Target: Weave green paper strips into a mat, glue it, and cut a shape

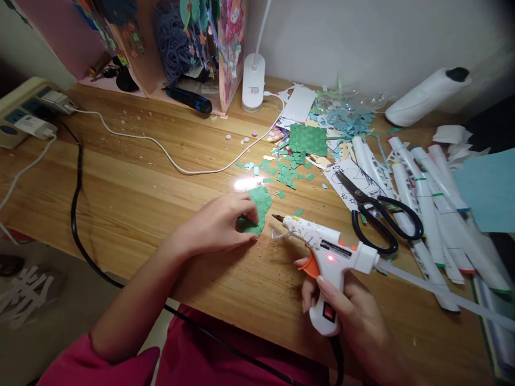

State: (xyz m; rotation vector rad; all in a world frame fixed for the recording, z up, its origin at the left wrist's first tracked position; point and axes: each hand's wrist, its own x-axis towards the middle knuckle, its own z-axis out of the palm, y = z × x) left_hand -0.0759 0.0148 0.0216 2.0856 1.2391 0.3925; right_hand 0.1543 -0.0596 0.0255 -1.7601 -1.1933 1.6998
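My left hand (229,222) rests on the table, its fingers closed around the edge of a green paper piece (262,202) that looks built up of small overlapping bits. In my right hand (346,305) is a white hot glue gun (328,244), my fingers wrapped round its handle near the orange trigger (309,265). Its nozzle points left, a short way right of the green piece and apart from it. A red light glows on the gun's side, and a clear glue stick (426,287) sticks out of its back.
Black-handled scissors (372,212) and several white markers (430,214) lie to the right. Behind are green paper scraps (287,174) and a green patchwork sheet (309,139). A white cable (173,163) and a black cord (76,198) cross the table (132,214). A pink shelf (231,59) stands behind.
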